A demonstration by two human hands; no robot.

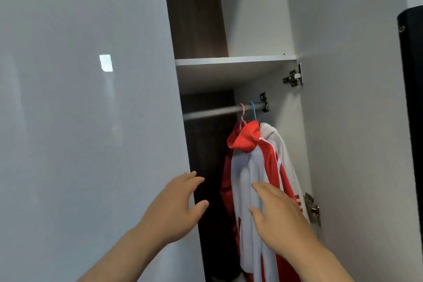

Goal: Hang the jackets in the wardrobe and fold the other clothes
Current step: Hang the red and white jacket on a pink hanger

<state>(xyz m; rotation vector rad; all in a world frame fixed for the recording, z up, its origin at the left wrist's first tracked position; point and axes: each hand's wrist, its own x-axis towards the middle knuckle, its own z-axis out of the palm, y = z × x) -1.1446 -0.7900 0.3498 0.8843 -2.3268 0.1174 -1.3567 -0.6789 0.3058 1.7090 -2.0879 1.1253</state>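
Two red-and-white jackets hang inside the wardrobe from a metal rail (212,112). The front jacket (246,171) is on a pink hanger (242,111); the one behind it (282,151) is on a blue hanger (253,110). My right hand (278,215) is spread, fingers straight, in front of the front jacket's white panel; contact is unclear. My left hand (176,204) is spread with relaxed fingers at the edge of the left door, holding nothing.
A glossy grey wardrobe door (91,121) fills the left. A white shelf (233,60) sits above the rail. The right door (357,121) stands swung out, with metal hinges (294,76). A dark object (412,98) is at the far right.
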